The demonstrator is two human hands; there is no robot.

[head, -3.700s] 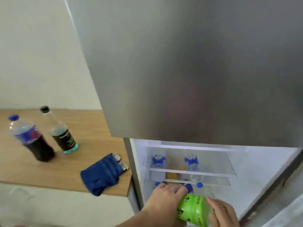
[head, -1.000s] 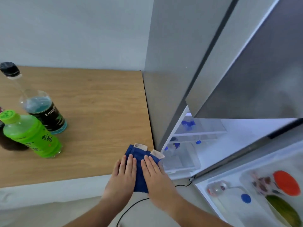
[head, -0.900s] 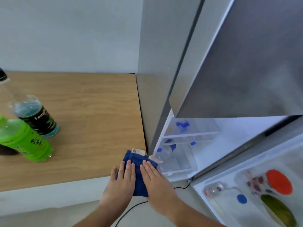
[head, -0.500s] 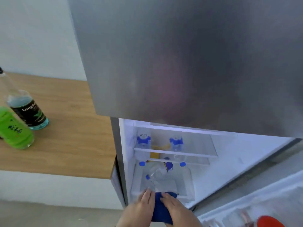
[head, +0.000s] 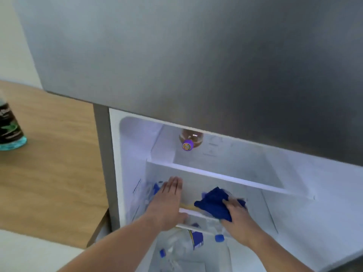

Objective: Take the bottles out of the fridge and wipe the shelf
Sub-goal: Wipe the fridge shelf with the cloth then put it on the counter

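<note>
Both my arms reach into the open fridge. My right hand (head: pixel 236 214) presses a blue cloth (head: pixel 213 203) flat on the middle glass shelf (head: pixel 196 213). My left hand (head: pixel 167 201) lies flat on the left part of that shelf, fingers together and extended, next to a water bottle with a blue label (head: pixel 151 191). On the upper shelf (head: pixel 225 177) lies a bottle with a purple cap (head: pixel 187 143), cap toward me. Under the middle shelf lie clear water bottles with blue caps (head: pixel 186 242).
The grey upper fridge door (head: pixel 196 65) fills the top of the view. A wooden table (head: pixel 49 163) stands to the left, with a dark-labelled bottle of blue liquid (head: pixel 9 128) at its left edge.
Both hands carried the blue cloth from the table edge into the fridge. The hands have parted: the right one holds the cloth on the shelf, the left one rests beside it.
</note>
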